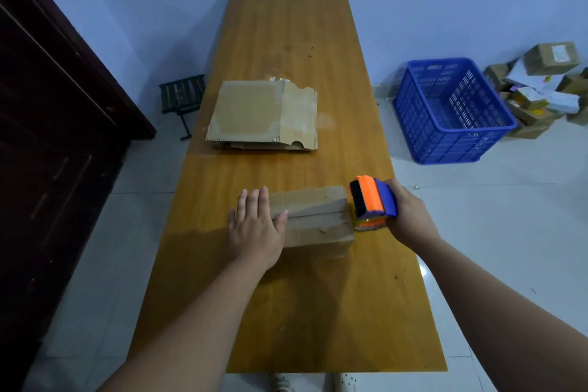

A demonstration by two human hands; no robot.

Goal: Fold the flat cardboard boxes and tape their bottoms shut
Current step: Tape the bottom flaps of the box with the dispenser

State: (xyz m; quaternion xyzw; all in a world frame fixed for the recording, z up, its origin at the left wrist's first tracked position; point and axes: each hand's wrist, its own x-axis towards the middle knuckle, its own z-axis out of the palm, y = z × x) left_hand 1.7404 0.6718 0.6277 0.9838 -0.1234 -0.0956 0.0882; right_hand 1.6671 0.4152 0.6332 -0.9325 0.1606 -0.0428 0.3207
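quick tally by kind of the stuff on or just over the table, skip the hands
folded box: 1
stack of flat cardboard: 1 (the sheets in it cannot be counted)
tape dispenser: 1
Total: 3

One tape dispenser [374,199] — one blue crate [445,148]
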